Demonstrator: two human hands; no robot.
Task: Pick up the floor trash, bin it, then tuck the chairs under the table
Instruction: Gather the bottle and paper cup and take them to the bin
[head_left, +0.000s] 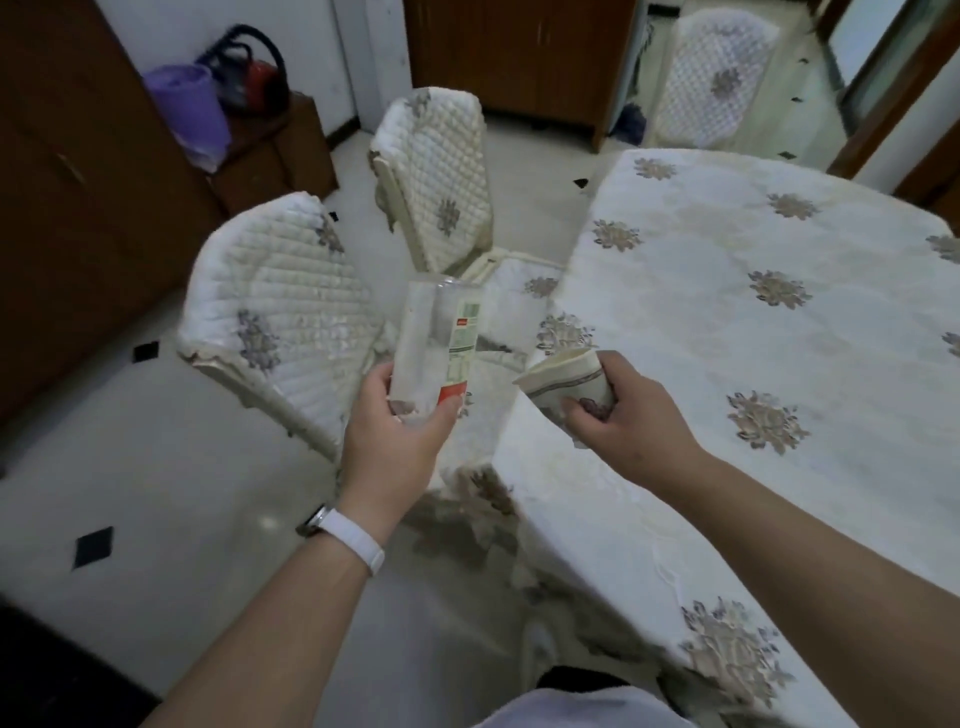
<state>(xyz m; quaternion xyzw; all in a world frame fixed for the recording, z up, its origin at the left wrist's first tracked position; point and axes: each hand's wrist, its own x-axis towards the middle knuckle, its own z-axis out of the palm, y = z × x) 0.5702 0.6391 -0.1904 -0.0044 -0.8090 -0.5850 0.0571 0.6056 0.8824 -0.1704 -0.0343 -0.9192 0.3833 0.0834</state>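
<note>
Left hand (397, 441) fingers (451, 410) grip a clear wrapper (436, 348); right hand (621, 415) fingers (582, 413) clench a crumpled paper cup (563, 376)

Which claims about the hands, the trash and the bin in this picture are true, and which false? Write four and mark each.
1. The left hand holds a clear plastic bottle. True.
2. The right hand is empty. False: it holds a paper cup.
3. The purple bin stands on the table. False: it stands at the far left, away from the table.
4. A white wristband sits on the left wrist. True.
</note>
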